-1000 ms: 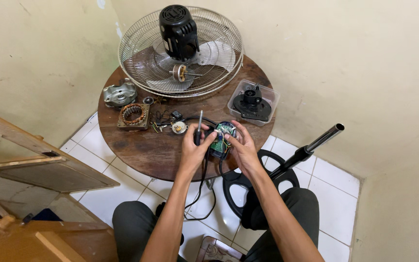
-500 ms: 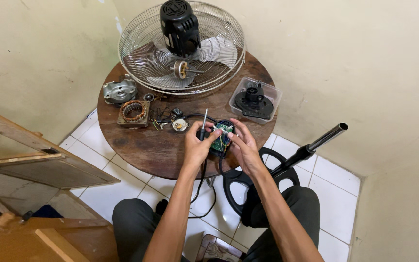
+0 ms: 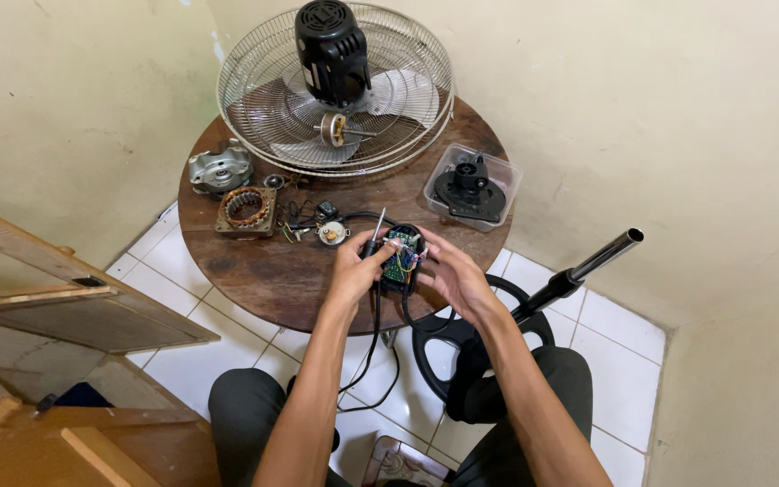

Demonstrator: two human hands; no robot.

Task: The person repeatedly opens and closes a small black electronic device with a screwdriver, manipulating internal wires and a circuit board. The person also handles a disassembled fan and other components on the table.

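**Both hands on the circuit board at the near edge of the table**

Closest in, dark trousers, and a black fan base [image 3: 462, 361] with its metal pole [image 3: 579, 271] slanting up to the right over white floor tiles. Left hand [image 3: 353, 271] and right hand [image 3: 453, 275] meet over the near edge of the round wooden table [image 3: 254, 280], fingers curled tight around a small black housing holding a green circuit board [image 3: 400, 260]. Left hand also grips a thin screwdriver [image 3: 379, 230], shaft pointing up. Black cable [image 3: 376, 334] hangs from the housing toward the floor.

Since a second ago: hands and board sit at the same spot, grip unchanged; only the view has shifted slightly. Work reads as ongoing.

Mid-table: copper-wound stator [image 3: 245, 209], small loose parts [image 3: 326, 230]. Left edge: silver motor cover [image 3: 218, 169]. Right edge: clear tray with a black part [image 3: 472, 185]. Far edge: wire fan guard [image 3: 335, 90] with blades and black motor [image 3: 328, 45].
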